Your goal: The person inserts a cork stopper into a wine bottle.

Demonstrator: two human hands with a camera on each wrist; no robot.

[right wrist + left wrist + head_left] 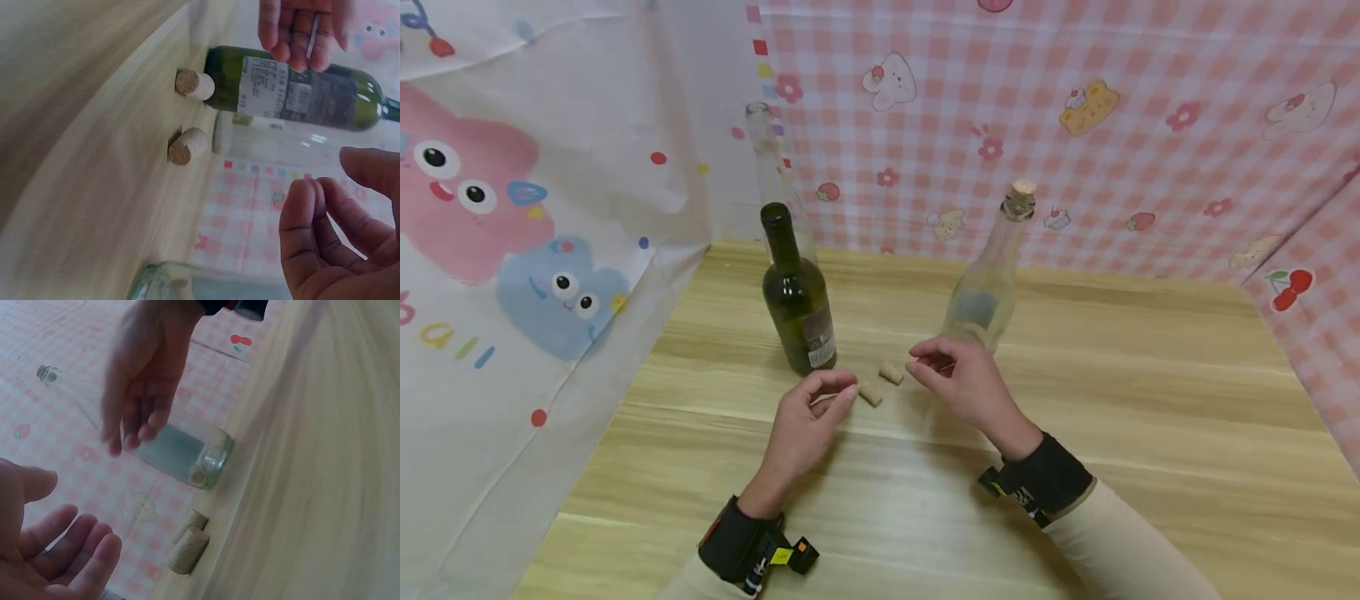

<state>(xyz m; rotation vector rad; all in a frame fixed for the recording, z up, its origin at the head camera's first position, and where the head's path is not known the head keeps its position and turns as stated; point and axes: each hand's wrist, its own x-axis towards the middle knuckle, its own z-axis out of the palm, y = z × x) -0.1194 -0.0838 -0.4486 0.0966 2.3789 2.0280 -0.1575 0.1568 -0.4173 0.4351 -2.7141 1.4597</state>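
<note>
Two corks lie on the tabletop between the hands, a nearer cork [870, 393] and a farther cork [891, 372]. My left hand [808, 425] hovers at the left of the nearer one, fingers loosely bent, holding nothing. On the other side my right hand [966, 383] is held over the table, thumb and fingers apart in the right wrist view, also with nothing in it. Behind the left hand stands a dark green wine bottle [797, 312]. A clear bottle [981, 292] with a cork stopper [1023, 189] in its mouth stands behind the right hand; a small tan piece [198, 472] shows inside near its base.
A second clear bottle [758, 129], tall and without a stopper, stands behind the green one. Pink checked cloth [940, 150] hangs at the back and right, and a white cartoon-printed cloth [587, 108] at the left. The table [1120, 358] has a wood-grain top.
</note>
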